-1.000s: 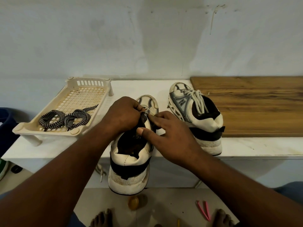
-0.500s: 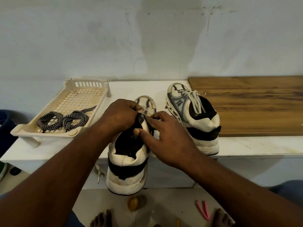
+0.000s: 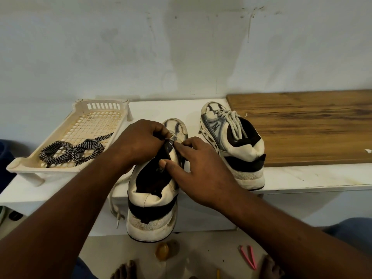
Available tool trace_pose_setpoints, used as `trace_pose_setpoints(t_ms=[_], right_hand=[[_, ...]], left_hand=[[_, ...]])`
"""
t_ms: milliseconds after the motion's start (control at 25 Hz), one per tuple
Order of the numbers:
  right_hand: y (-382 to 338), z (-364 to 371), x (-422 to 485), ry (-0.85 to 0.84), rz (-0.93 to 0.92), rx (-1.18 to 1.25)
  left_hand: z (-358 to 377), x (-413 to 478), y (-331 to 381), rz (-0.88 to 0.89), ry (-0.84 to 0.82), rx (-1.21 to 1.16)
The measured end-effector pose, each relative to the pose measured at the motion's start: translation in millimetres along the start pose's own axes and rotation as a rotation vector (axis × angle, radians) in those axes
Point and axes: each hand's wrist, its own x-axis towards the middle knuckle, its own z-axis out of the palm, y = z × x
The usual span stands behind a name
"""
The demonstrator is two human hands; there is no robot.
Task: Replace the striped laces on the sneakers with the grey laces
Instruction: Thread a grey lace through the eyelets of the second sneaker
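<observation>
Both hands' fingers stay pinched on the grey lace at the near sneaker: left hand, right hand; nothing has shifted.

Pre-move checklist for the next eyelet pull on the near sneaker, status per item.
1. Striped laces off both shoes, in the tray: ok.
2. Far sneaker fully laced grey: ok.
3. Left hand pinching the grey lace at the near sneaker front: ok.
4. Right hand steadying the tongue side: ok.
5. Near sneaker seated on the shelf: not ok, heel overhangs the edge.
6. Loose lace end free of snags: cannot tell, it dangles below the edge.
</observation>
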Motion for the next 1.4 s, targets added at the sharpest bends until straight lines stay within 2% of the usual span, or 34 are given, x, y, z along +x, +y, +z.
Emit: trace_pose_setpoints(t_ms=[120,240,400,520,640,1120,1400], right_hand=[[0.6,-0.5,0.2,0.008,0.001,0.037],[0.7,-0.8,0.6,0.006,0.007,0.034],[-0.6,-0.7,0.3,0.000,0.011,0.023],[-1.3,-0.8,-0.1,0.003,0.013,0.021],[-0.8,-0.3,-0.5,0.005,0.012,0.011],[-0.1,2.1,-1.3,0.017,0.007,-0.021],[-2.5,1.1,-3.1,0.003,0.004,-0.044]], left_hand=[[6.2,1.1,3.2,0.034,0.097,0.062],[8.7,0.8,5.0,0.036,0.109,0.074],[5.1,3.1,-2.0,-0.040,0.117,-0.139],[6.0,8.8,-5.1,-0.096,0.155,-0.211],[8.3,9.2,-1.2,-0.145,0.143,-0.317],[9.8,15.3,-2.9,-0.151,0.153,-0.300],[5.7,6.9,0.7,-0.166,0.080,-0.333]])
